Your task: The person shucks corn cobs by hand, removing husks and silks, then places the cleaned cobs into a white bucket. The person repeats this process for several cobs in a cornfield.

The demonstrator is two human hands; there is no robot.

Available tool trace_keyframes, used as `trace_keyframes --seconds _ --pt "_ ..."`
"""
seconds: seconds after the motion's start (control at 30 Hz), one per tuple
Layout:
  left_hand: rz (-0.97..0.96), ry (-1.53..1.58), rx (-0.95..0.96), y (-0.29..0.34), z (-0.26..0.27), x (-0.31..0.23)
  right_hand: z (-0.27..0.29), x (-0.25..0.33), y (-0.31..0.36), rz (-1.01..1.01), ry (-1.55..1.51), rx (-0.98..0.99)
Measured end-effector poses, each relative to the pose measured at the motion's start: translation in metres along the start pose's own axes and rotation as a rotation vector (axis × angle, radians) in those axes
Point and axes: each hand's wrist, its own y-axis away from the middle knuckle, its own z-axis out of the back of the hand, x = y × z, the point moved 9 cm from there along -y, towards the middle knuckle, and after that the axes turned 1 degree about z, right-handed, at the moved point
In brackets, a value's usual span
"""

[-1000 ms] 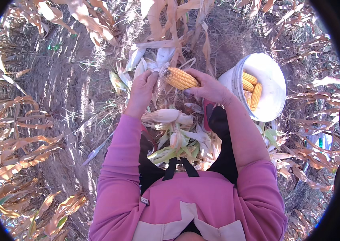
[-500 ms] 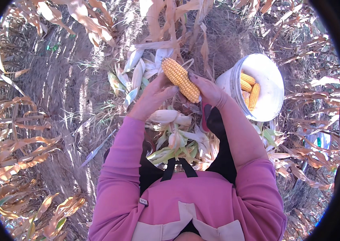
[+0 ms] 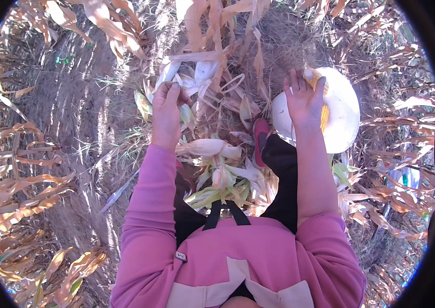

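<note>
My right hand (image 3: 304, 104) is held over the left part of the white bucket (image 3: 348, 115), its fingers spread and stretched out. Close to its thumb and fingertips is a husked yellow corn cob (image 3: 318, 81), slightly blurred; the hand is not wrapped round it. Another yellow cob (image 3: 325, 117) shows inside the bucket, partly hidden by my wrist. My left hand (image 3: 167, 105) is beside the pale corn husks (image 3: 204, 72), its fingers curled and thumb pressed near them. Whatever may be between those fingers cannot be made out.
Opened husks (image 3: 222, 177) and a pale, husk-covered ear (image 3: 207, 148) lie between my feet. My red shoe (image 3: 261, 141) is near the bucket. Dry corn stalks (image 3: 197, 25) stand ahead, and dry leaves (image 3: 27, 190) line the left side.
Both hands held the corn cob between them before. Now they are apart: the right has moved right to the bucket with the cob and opened, the left has moved left to the husks.
</note>
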Motion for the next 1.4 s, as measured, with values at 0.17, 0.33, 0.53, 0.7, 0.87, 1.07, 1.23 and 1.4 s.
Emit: trace_keyframes --seconds 0.17,0.33,0.53,0.7,0.87,1.07,1.23,1.4 --pt "-0.014 0.049 -0.054 -0.005 0.009 -0.002 -0.019 -0.021 0.002 -0.12 0.169 0.169" --pt "-0.107 0.094 -0.291 -0.028 0.068 -0.003 -0.059 -0.039 0.024 -0.093 0.581 0.363" --pt "0.156 -0.173 -0.6 -0.07 0.198 0.068 -0.078 -0.054 0.056 -0.078 0.935 0.639" --pt "0.334 -0.612 -0.542 -0.078 0.299 0.185 -0.085 -0.074 0.075 -0.116 1.325 0.848" --pt "0.486 -1.058 -0.389 -0.068 0.292 0.259 -0.097 -0.094 0.096 -0.109 1.57 1.115" --pt "0.617 -1.09 -0.401 -0.042 0.281 0.309 -0.092 -0.11 0.087 -0.172 1.712 1.215" --pt "0.472 -0.883 -0.517 -0.048 0.302 0.358 -0.084 -0.119 0.071 -0.285 1.776 1.188" --pt "0.501 -0.385 -0.721 -0.042 0.305 0.384 -0.09 -0.123 0.067 -0.323 1.754 1.195"
